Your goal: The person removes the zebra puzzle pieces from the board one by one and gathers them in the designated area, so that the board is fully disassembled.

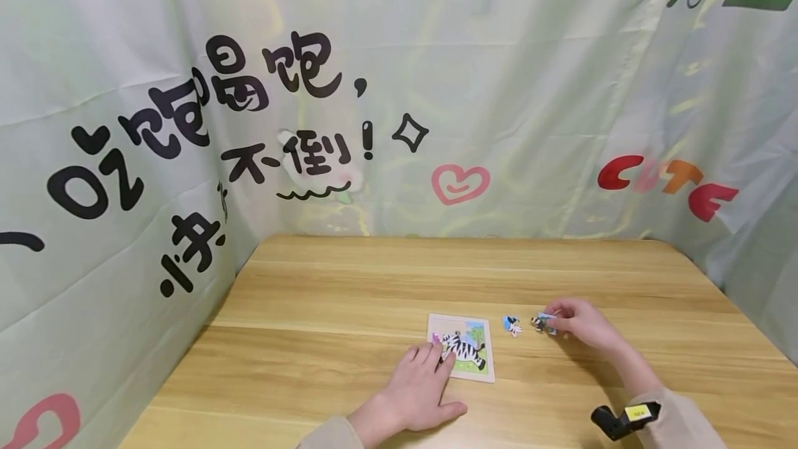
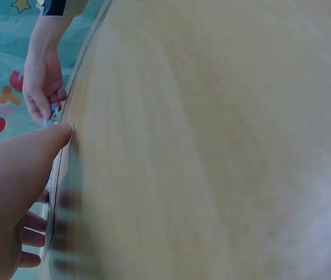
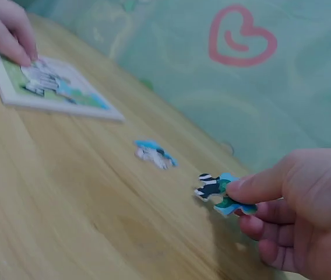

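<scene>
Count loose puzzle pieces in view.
2: one piece on the table between the board and right grip, another piece held in that grip. More may be hidden there.

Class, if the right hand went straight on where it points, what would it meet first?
Probably the loose puzzle piece ahead, though the right hand might pass above it; its height is unclear.

Over on the bench (image 1: 312, 310), the pale-framed zebra puzzle board (image 1: 445, 324) lies flat and partly filled, one loose blue-and-white piece (image 1: 512, 325) just to its right, while a blue-green piece (image 3: 215, 189) with black-and-white stripes sits pinched in the right grip (image 3: 308, 213).
</scene>
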A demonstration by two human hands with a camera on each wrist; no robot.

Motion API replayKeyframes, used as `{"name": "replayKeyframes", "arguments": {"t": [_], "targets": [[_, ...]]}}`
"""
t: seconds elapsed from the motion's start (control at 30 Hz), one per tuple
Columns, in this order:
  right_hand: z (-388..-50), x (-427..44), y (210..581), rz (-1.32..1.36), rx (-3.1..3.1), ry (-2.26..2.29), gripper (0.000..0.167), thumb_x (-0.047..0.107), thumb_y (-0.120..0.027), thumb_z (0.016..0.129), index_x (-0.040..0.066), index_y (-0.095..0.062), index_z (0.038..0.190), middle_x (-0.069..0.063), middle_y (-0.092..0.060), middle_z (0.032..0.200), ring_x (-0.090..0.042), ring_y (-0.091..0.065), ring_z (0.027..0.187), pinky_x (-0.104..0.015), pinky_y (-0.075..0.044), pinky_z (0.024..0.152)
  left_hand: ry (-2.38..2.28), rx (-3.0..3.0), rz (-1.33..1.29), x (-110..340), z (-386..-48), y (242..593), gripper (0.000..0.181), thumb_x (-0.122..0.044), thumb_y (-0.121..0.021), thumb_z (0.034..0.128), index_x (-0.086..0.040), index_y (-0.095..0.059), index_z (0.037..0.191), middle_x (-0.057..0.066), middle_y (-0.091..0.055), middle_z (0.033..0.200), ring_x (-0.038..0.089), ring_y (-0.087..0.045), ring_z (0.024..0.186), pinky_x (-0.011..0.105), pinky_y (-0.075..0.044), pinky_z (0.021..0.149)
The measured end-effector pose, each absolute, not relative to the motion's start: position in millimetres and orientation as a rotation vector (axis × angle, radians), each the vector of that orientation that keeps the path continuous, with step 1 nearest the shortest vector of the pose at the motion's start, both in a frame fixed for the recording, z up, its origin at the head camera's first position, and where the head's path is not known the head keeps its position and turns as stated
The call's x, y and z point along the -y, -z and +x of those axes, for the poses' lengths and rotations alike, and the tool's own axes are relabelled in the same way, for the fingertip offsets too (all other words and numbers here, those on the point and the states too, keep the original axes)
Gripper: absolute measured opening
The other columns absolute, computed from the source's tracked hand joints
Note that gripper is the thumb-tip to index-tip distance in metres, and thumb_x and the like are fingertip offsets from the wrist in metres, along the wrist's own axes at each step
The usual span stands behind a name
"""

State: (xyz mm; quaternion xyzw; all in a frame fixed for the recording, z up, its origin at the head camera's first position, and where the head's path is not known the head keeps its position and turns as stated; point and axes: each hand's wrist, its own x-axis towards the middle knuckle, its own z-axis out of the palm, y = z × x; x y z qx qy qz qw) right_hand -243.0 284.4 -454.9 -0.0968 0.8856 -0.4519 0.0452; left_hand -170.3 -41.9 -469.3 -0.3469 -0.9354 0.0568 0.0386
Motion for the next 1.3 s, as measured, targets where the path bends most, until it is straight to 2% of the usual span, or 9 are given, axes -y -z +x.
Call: {"name": "replayKeyframes", "arguments": {"t": [0.13,0.57,0.77,1.0,1.3], "targets": [[-243.5,-288.2,458.4,-0.27,-2.805,1.265,0.011,0.003,-0.062,0.084,-0.004,-0.061,0.092,-0.005,-0.058,0.075,-0.015,-0.05,0.062,-0.026,-0.042,0.053,-0.165,2.872,-1.057,41.0,-169.8,469.5,0.081,-0.071,-0.026,0.0867,-0.012,-0.038,0.142,0.014,-0.036,0.142,0.026,-0.034,0.13,0.041,-0.029,0.104],[-245.6,-276.6,459.2,-0.325,-2.865,1.137,0.011,0.007,-0.062,0.087,-0.001,-0.065,0.094,-0.003,-0.058,0.078,-0.017,-0.047,0.067,-0.028,-0.04,0.055,-0.143,2.876,-1.064,41.0,-170.4,470.6,0.08,-0.07,-0.026,0.0872,-0.013,-0.037,0.142,0.013,-0.035,0.142,0.025,-0.033,0.13,0.041,-0.029,0.104],[-248.8,-277.0,463.7,-0.41,-2.922,1.069,0.008,0.006,-0.063,0.086,0.001,-0.065,0.092,-0.002,-0.059,0.082,-0.017,-0.052,0.075,-0.034,-0.044,0.064,-0.139,2.871,-1.059,41.8,-170.7,471.3,0.08,-0.07,-0.026,0.0873,-0.013,-0.037,0.142,0.013,-0.035,0.142,0.025,-0.033,0.13,0.041,-0.029,0.104],[-246.4,-277.8,463.3,-0.489,-2.916,1.072,0.025,0.013,-0.073,0.078,0.001,-0.066,0.099,-0.006,-0.058,0.091,-0.021,-0.051,0.083,-0.037,-0.043,0.07,-0.136,2.864,-1.059,42.2,-170.8,471.5,0.079,-0.069,-0.026,0.0878,-0.013,-0.039,0.141,0.013,-0.036,0.142,0.025,-0.034,0.129,0.041,-0.029,0.104],[-245.7,-279.7,463.6,-0.48,-2.892,1.067,0.029,0.014,-0.073,0.078,0.001,-0.065,0.102,-0.009,-0.056,0.093,-0.022,-0.051,0.084,-0.037,-0.043,0.07,-0.125,2.868,-1.056,42.1,-171.9,472.8,0.078,-0.069,-0.027,0.0877,-0.013,-0.039,0.141,0.013,-0.037,0.142,0.025,-0.034,0.129,0.041,-0.028,0.104]]}}
